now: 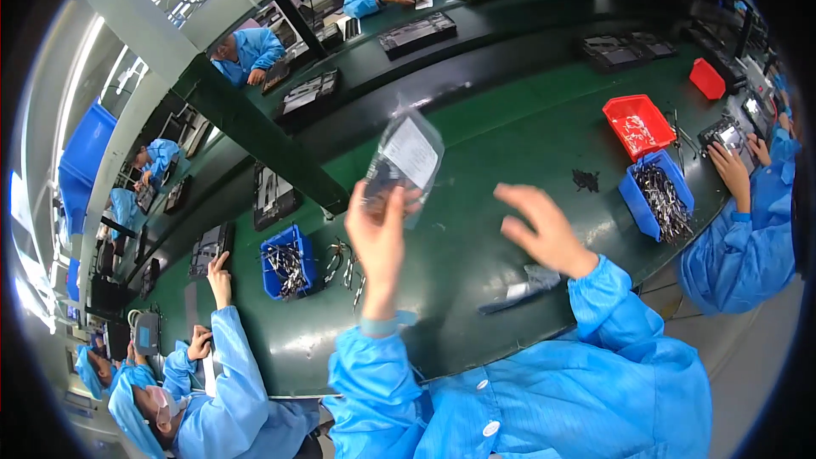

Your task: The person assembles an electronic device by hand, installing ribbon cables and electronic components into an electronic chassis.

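Observation:
A clear plastic bag (411, 153) with a white label on it and dark contents is raised over the green table (476, 246). My left hand (380, 229) is closed around its lower end. To the right, my right hand (546, 234) hovers above the table with its fingers apart and nothing in them. Just below that hand, near the front edge, lies another clear plastic packet (520, 291) with a dark strip along it. What exactly is inside the raised bag cannot be made out.
A blue bin (287, 262) of small cable parts stands left, with loose ones beside it. On the right are a red bin (637, 126), another blue bin (656, 197) and a dark pile of small pieces (585, 180). A green post (263, 136) rises front-left. Co-workers sit on both sides.

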The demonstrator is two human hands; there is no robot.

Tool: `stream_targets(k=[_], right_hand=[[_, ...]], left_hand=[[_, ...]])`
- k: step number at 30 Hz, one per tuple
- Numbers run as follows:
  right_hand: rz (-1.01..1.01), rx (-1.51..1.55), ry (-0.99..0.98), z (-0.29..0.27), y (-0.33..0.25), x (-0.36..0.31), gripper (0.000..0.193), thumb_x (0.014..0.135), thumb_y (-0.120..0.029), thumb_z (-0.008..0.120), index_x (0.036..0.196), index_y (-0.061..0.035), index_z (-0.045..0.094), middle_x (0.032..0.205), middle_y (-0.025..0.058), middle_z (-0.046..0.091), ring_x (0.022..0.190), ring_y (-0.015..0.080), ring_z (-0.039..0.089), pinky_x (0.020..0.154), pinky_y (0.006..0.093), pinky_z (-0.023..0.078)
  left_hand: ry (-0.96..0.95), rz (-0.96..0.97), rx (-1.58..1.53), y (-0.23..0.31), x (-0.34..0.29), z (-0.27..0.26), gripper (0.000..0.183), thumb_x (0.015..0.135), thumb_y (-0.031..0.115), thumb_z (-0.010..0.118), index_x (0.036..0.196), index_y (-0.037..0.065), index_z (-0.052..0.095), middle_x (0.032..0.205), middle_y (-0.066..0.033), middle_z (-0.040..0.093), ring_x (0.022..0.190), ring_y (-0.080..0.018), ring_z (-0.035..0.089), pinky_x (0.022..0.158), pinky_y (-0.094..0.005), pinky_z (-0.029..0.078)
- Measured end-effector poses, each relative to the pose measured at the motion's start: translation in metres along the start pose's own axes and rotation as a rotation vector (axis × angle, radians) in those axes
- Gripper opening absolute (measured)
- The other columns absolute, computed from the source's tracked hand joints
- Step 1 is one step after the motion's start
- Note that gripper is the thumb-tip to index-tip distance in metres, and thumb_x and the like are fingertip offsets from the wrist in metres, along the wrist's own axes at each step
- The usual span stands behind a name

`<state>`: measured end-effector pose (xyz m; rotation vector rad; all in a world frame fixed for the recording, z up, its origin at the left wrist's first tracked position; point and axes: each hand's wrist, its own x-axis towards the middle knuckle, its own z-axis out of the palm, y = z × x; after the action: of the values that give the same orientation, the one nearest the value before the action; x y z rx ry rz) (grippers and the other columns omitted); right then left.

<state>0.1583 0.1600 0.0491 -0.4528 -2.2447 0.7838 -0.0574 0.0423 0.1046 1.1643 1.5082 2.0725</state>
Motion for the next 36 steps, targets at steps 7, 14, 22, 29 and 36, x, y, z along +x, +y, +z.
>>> stream_targets(k=[7, 14, 22, 29, 36], right_hand=[[-0.199, 0.118, -0.56, 0.036, 0.017, -0.052, 0.039, 0.09, -0.041, 0.06, 0.119, -0.0162, 0.061, 0.128, 0.0046, 0.057, 0.129, 0.0266, 0.045, 0.112, 0.0596, 0.016], [-0.256, 0.113, -0.543, 0.031, 0.012, -0.082, 0.035, 0.089, -0.044, 0.061, 0.106, -0.0136, 0.068, 0.125, 0.0033, 0.06, 0.125, 0.021, 0.05, 0.112, 0.0486, 0.027], [0.079, 0.26, -0.472, -0.018, 0.006, -0.101, 0.044, 0.086, -0.021, 0.067, 0.127, -0.0078, 0.058, 0.117, 0.0137, 0.061, 0.105, 0.0306, 0.058, 0.093, 0.0394, 0.047], [0.282, 0.546, -0.277, -0.019, -0.041, -0.068, 0.046, 0.084, -0.001, 0.064, 0.129, -0.0109, 0.058, 0.11, 0.01, 0.067, 0.101, 0.0195, 0.067, 0.089, 0.0326, 0.053], [0.552, 0.571, -0.28, -0.032, -0.052, -0.039, 0.034, 0.084, -0.008, 0.071, 0.117, -0.0049, 0.065, 0.096, 0.0062, 0.07, 0.089, 0.0132, 0.066, 0.072, 0.0282, 0.056]], left_hand=[[0.417, 1.142, 0.881, 0.167, 0.117, 0.023, 0.033, 0.085, -0.013, 0.049, 0.112, 0.001, 0.063, 0.11, -0.0127, 0.066, 0.097, -0.0224, 0.064, 0.083, -0.0346, 0.051], [0.479, 1.126, 1.33, 0.233, 0.305, 0.057, 0.042, 0.085, 0.012, 0.051, 0.125, 0.0, 0.051, 0.117, -0.0202, 0.059, 0.108, -0.0385, 0.056, 0.095, -0.044, 0.044], [-0.087, 1.136, 1.028, 0.172, 0.188, 0.092, 0.041, 0.085, 0.019, 0.064, 0.121, 0.001, 0.054, 0.13, -0.0235, 0.051, 0.127, -0.0411, 0.042, 0.108, -0.0483, 0.032], [-0.919, 0.239, 0.79, 0.053, -0.04, 0.052, 0.068, 0.083, 0.036, 0.071, 0.136, 0.003, 0.044, 0.121, -0.0184, 0.061, 0.111, -0.0341, 0.059, 0.096, -0.0426, 0.046], [-0.883, -0.463, 0.546, 0.029, -0.081, 0.006, 0.027, 0.083, 0.02, 0.072, 0.103, 0.003, 0.066, 0.082, -0.0168, 0.069, 0.073, -0.0273, 0.069, 0.065, -0.0337, 0.052]])
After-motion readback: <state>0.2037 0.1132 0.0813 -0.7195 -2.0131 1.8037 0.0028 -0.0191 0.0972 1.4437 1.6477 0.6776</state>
